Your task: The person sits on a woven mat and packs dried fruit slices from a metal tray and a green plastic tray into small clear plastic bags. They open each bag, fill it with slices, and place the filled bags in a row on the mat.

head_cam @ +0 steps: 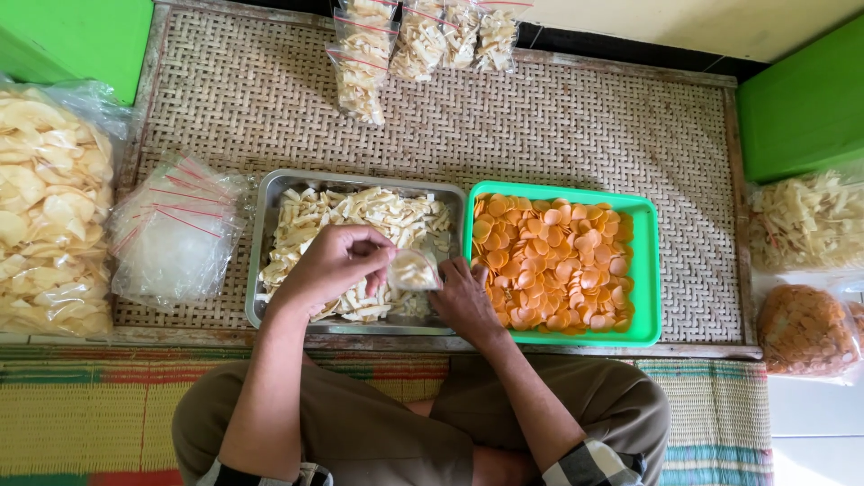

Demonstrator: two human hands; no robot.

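I sit cross-legged before a metal tray of pale cracker strips and a green tray of round orange chips. My left hand hovers over the metal tray, fingers pinched at the mouth of a small clear plastic bag. My right hand grips that bag from the right side, between the two trays. The bag holds some pale strips.
A stack of empty zip bags lies left of the metal tray. Filled small bags sit at the far edge of the woven mat. Large bags of crackers lie at left and right, with orange chips below.
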